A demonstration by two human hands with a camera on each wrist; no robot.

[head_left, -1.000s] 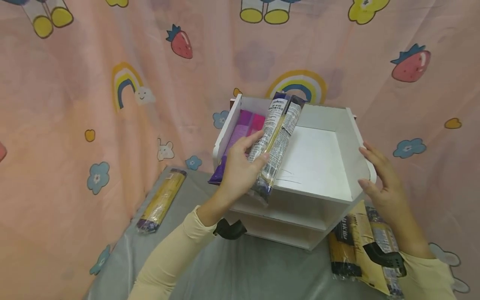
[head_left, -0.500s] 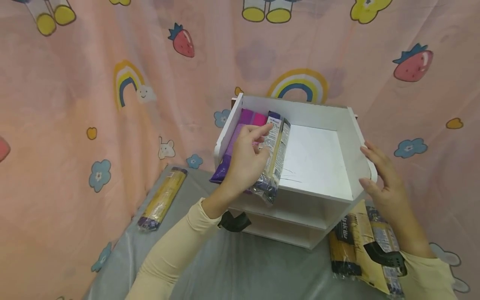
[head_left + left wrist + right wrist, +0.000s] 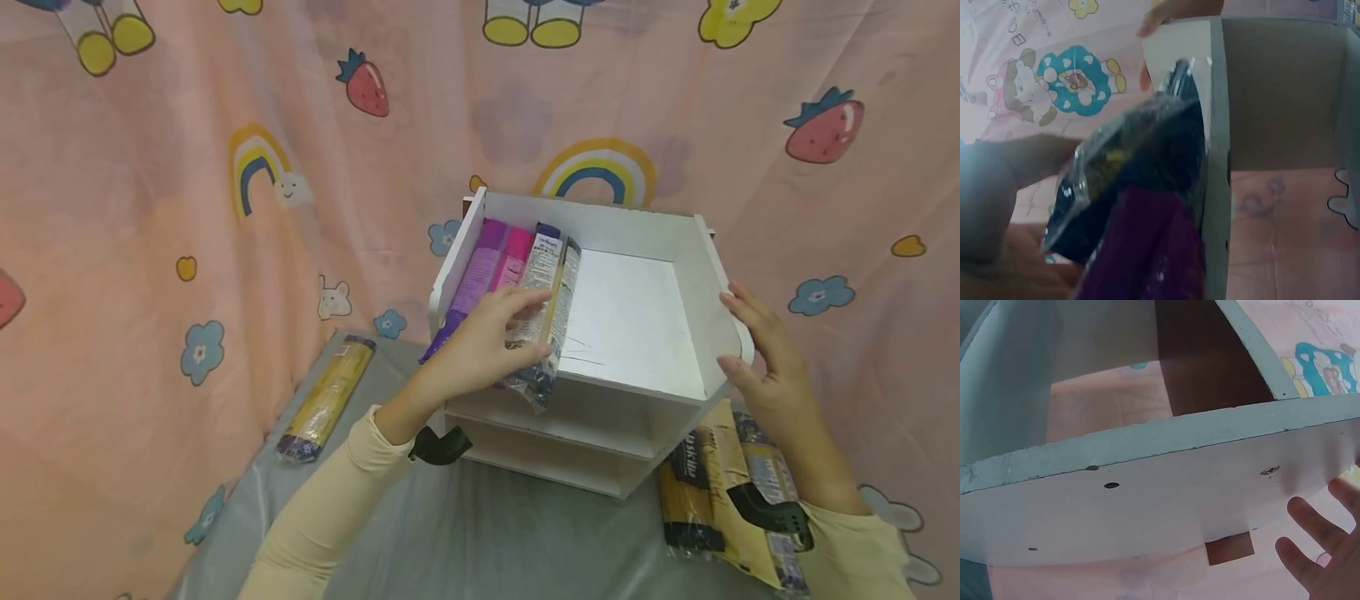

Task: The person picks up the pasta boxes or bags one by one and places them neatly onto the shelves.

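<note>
In the head view, a clear-and-navy pasta packet (image 3: 557,292) lies on the top tray of a white shelf unit (image 3: 637,317), beside a purple and pink packet (image 3: 480,267). My left hand (image 3: 483,342) is over the navy packet's lower half, index finger and thumb extended across it. The left wrist view shows the navy packet's crinkled end (image 3: 1166,131) above the purple one (image 3: 1147,244), with the left hand (image 3: 997,194) alongside. My right hand (image 3: 772,375) rests spread fingers on the unit's right side panel; they also show in the right wrist view (image 3: 1335,556).
A yellow pasta packet (image 3: 330,400) lies on the grey cloth (image 3: 525,542) left of the unit. Several more packets (image 3: 723,500) lie to its right, partly under the right forearm. Two lower shelves (image 3: 562,421) face forward. A patterned pink curtain (image 3: 375,183) hangs behind.
The navy packet has come down from the left hand onto the tray beside the purple and pink one. The left hand then moved toward the packet's near end. The right hand has stayed put.
</note>
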